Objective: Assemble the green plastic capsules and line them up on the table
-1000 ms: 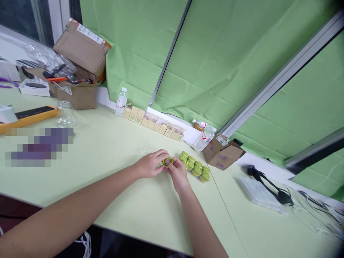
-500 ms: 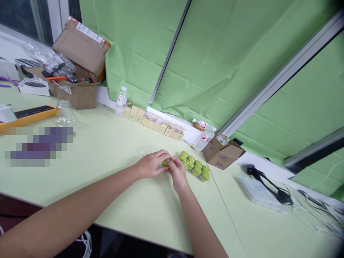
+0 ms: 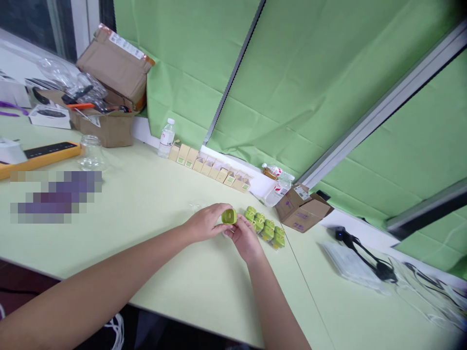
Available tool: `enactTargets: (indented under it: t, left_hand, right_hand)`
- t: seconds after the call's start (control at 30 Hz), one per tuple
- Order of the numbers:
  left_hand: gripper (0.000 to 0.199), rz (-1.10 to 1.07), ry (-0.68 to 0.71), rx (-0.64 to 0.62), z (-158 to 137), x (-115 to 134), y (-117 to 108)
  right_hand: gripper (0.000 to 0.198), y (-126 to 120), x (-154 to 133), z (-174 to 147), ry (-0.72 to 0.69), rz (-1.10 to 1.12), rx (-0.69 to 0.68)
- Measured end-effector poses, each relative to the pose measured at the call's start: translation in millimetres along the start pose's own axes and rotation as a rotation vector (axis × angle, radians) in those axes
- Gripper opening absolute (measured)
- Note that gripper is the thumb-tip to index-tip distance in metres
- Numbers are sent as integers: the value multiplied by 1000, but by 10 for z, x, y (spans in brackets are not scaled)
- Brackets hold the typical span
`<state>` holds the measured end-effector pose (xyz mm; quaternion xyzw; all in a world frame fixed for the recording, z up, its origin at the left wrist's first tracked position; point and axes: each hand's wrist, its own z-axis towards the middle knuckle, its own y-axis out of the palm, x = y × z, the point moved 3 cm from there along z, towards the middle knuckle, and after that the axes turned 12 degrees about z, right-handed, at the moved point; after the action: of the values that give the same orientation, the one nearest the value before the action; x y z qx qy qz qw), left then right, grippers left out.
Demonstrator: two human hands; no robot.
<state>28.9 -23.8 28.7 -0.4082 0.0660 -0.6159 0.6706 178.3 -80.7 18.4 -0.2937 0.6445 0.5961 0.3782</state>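
My left hand (image 3: pixel 205 223) pinches a small green hollow cap (image 3: pixel 229 217) between thumb and fingers. The cap's open side is turned up, so its inside shows. Close on its right is my right hand (image 3: pixel 247 238), fingers curled together at the cap's lower edge; what they hold, if anything, is hidden. Just beyond the right hand, small green-topped containers (image 3: pixel 269 230) with yellow ties and clear lower parts stand grouped on the table. A faint clear plastic piece (image 3: pixel 197 206) lies behind my left hand.
Along the wall runs a row of small beige boxes (image 3: pixel 207 167) beside a water bottle (image 3: pixel 167 138). Further right are lying bottles (image 3: pixel 279 190), a cardboard box (image 3: pixel 303 208) and a black headset (image 3: pixel 365 253). A glass jar (image 3: pixel 91 153) and power strip (image 3: pixel 51 154) stand left.
The green cap has tipped so its hollow inside faces up. My right hand has drawn slightly right and down from over it, while my left hand keeps hold.
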Motion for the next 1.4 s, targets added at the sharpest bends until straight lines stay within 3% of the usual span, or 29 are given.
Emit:
enactTargets:
  t: [0.13,0.43,0.6,0.77,0.93,1.13,1.27,1.4]
  left_hand:
    - [43,38,-25,-32,-5,-19,19]
    - [38,62,-22,-55,-4,-42,56]
    - [36,82,-5,-27,6,-32,68]
    - [38,100,-12,-29,0,-30,65]
    - [41,159,-57,0,-6,-90,37]
    - [42,248,-144,52,-3,-222,2]
    - [41,276,-179,61,9,-268,-14]
    - [43,304,-183,48,14,-296,-2]
  right_hand:
    - [22,-9,20,0,25,-47,0]
    - [28,23,88,57,-184,-306,58]
    - [30,30,108,62,-230,-341,139]
    - [33,12,66,64,-242,-447,127]
    - [24,-76,-66,28,-446,-765,203]
    - [26,-198,35,33,-362,-1116,63]
    - [26,-202,31,69,-394,-935,133]
    - [35,-173,-52,90,-298,-584,214]
